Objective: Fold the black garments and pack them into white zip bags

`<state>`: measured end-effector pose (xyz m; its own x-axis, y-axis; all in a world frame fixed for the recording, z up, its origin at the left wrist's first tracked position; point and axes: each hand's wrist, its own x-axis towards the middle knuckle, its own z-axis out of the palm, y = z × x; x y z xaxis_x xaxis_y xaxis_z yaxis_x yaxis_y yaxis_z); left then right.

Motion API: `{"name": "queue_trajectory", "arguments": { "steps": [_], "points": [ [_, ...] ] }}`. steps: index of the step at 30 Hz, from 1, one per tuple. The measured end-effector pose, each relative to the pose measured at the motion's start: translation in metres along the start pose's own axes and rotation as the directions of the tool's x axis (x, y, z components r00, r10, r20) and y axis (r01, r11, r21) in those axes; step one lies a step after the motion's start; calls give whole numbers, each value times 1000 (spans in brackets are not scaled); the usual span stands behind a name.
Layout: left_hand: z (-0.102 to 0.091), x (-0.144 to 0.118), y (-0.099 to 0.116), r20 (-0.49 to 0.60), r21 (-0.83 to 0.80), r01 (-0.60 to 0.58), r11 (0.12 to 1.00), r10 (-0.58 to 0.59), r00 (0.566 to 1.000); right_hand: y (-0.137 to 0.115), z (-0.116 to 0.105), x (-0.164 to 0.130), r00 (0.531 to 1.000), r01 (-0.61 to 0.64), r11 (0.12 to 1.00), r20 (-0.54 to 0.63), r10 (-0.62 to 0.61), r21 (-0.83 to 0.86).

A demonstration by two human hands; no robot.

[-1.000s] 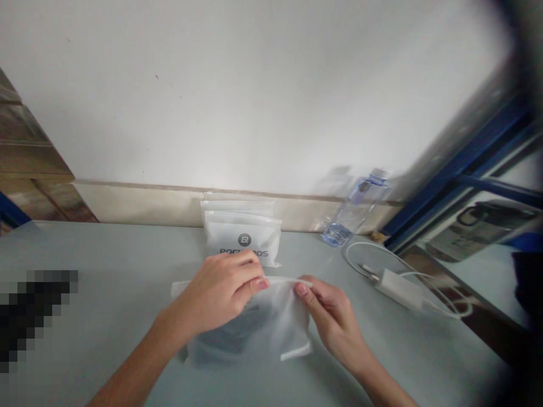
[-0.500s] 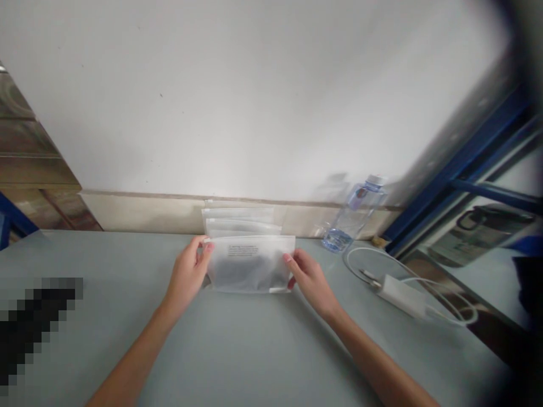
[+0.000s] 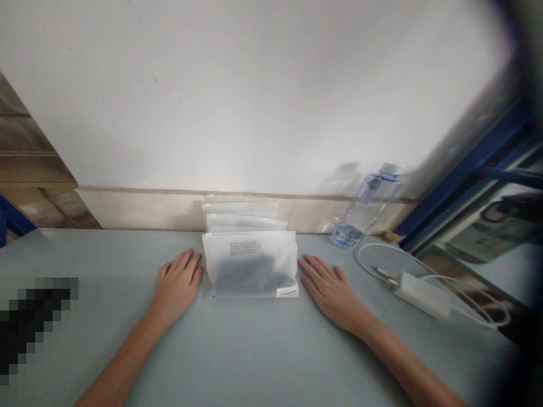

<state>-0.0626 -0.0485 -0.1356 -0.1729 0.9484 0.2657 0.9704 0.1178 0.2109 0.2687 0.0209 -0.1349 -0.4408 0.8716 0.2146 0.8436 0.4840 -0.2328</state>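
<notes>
A frosted zip bag point(image 3: 250, 265) with a dark item inside stands upright on the grey table point(image 3: 237, 350). It carries small printed text near the top and a white label at its lower right corner. Behind it, several similar zip bags point(image 3: 241, 209) stand in a row towards the wall, mostly hidden. My left hand point(image 3: 179, 282) lies flat on the table just left of the front bag, fingers spread and holding nothing. On the other side, my right hand point(image 3: 328, 288) rests palm down, open, with its fingertips close to the bag's right edge.
A clear plastic bottle point(image 3: 365, 209) with some water stands against the wall at the back right. Nearer, a white power adapter point(image 3: 422, 294) lies with its looped cable point(image 3: 494, 316). A blue metal frame point(image 3: 462, 164) borders the right side. At left is a dark pixelated patch.
Both hands have let go of the front zip bag's sides and moved slightly outward, down onto the table. The bag now stands by itself. The view has shifted a little.
</notes>
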Motion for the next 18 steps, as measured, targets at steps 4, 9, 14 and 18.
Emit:
{"name": "queue_trajectory", "arguments": {
  "steps": [4, 9, 14, 18],
  "points": [
    [0, 1, -1, 22, 76, -22, 997, 20, 1000, 3, 3, -2, 999, 25, 994, 45, -20, -109],
    [0, 1, -4, 42, 113, -36, 993, 31, 999, 7, 7, -2, 998, 39, 983, 63, -28, -178],
    [-1, 1, -3, 64, 128, -29, 991, 21, 998, 8, 9, -3, 997, 51, 979, 74, -37, -197],
    [0, 0, -5, 68, 129, -37, 991, 28, 997, 7, 7, -4, 996, 55, 976, 74, -40, -212]
  ]
}}
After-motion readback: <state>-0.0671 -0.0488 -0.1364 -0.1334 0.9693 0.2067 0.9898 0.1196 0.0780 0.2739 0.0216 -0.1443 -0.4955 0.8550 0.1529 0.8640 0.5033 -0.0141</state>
